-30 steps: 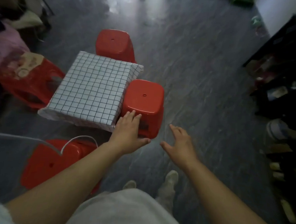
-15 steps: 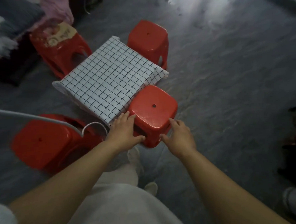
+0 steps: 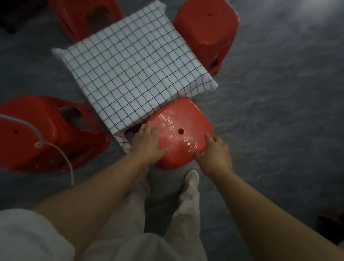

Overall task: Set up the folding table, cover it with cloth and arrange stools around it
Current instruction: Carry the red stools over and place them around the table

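Four red stools are ringing a checked cloth (image 3: 134, 68) that is hiding the surface beneath it completely. Farthest left, the left stool (image 3: 17, 134) is sitting near the cloth's near-left side, with a white cable (image 3: 55, 149) looping in front of it. The far-left stool (image 3: 80, 7) is standing just beyond the cloth's far-left side. The left hand (image 3: 146, 144) is lying on the near stool (image 3: 179, 118) at the seat's left corner, fingers straight and thumb spread along the near rim, pressing rather than clasping. This stool is sitting between both hands, its far edge touching the cloth. The right hand (image 3: 216, 151) is gripping the seat's right corner, fingers bent over the rim. Farthest right, the far-right stool (image 3: 206, 26) is standing just beside the cloth.
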A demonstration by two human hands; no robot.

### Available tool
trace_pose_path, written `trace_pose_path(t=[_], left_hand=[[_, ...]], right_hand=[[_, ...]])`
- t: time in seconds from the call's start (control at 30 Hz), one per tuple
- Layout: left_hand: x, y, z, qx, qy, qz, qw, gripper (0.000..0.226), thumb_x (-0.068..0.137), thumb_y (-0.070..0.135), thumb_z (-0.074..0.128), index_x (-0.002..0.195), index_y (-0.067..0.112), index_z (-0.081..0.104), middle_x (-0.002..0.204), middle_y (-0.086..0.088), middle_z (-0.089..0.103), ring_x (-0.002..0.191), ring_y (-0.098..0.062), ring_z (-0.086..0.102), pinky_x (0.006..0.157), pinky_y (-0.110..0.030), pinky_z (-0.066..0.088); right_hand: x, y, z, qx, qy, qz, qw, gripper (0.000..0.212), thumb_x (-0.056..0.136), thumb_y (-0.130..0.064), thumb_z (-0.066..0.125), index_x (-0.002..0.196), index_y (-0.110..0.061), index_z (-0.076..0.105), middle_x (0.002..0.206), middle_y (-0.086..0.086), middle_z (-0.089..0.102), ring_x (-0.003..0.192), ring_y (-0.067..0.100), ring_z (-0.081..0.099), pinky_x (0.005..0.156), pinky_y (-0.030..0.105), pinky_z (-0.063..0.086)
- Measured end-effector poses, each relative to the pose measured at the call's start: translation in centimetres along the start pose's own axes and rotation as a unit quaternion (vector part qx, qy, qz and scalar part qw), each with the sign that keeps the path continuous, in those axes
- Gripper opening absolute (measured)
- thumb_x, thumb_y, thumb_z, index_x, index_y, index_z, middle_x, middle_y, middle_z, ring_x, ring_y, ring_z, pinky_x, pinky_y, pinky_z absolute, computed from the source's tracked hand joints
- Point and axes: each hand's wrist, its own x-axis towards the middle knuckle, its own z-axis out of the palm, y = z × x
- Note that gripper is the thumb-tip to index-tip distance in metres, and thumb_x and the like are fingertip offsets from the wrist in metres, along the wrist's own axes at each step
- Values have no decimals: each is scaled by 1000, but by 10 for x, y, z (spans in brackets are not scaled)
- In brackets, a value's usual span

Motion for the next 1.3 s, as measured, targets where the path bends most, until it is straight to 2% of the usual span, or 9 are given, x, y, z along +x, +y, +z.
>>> trace_pose_path(t=[0.13,0.3,0.4,0.47,0.57,0.73,1.0,1.17,1.3], left_hand=[[57,7,37,-11,27,-76,997,96,84,67,65,157,26,19,170,-5,2,155,-34,3,119,-60,26],[117,5,91,-95,55,-168,980,118,71,77,69,159,34,3,169,2,-7,155,-32,-9,118,-65,23],[138,1,113,-116,47,-184,975,129,64,78,74,158,39,-6,168,8,-17,154,-32,-16,116,-69,21],[146,-1,123,-122,35,-184,975,137,60,77,79,156,44,-12,165,12,-25,153,-31,-21,113,-70,22],[155,-4,131,-150,39,-182,971,144,55,69,86,155,47,-14,165,13,-26,152,-32,-22,115,-68,21],[158,-5,130,-168,61,-177,968,144,51,63,92,156,43,-5,166,11,-13,153,-36,-4,115,-63,27],[120,15,144,-166,67,-178,968,143,55,63,90,155,44,-10,165,12,-18,152,-37,-4,113,-65,30],[100,26,161,-158,41,-171,972,143,57,63,89,157,41,-10,164,8,-21,152,-37,-4,116,-59,28],[93,31,177,-134,31,-169,976,143,57,69,86,156,41,-14,164,7,-22,153,-37,0,114,-59,33]], right_hand=[[93,15,17,18,-12,-11,1000,88,82,-46,76,153,-22,31,155,10,35,144,34,28,111,55,39],[189,35,55,19,-45,-6,999,110,74,-61,79,157,-25,17,164,9,18,151,37,12,115,64,29],[222,42,74,34,-69,10,997,122,67,-69,80,158,-33,7,166,5,11,153,41,1,110,77,24],[236,46,86,45,-85,9,995,126,66,-70,81,158,-36,2,166,5,8,153,42,-1,111,76,22],[246,49,99,63,-92,5,994,130,64,-66,83,158,-36,-1,164,9,14,150,43,13,114,68,29],[245,48,107,50,-63,17,997,125,68,-56,86,157,-39,-1,155,7,27,141,39,34,106,67,39],[213,71,104,57,-51,17,997,122,68,-53,85,156,-45,0,157,5,28,140,36,38,105,64,41],[191,94,108,48,-48,32,997,123,66,-55,86,155,-45,1,157,5,27,141,35,37,106,63,40],[182,110,118,43,-55,43,997,123,67,-54,86,156,-43,1,157,5,25,141,36,36,105,65,40]])
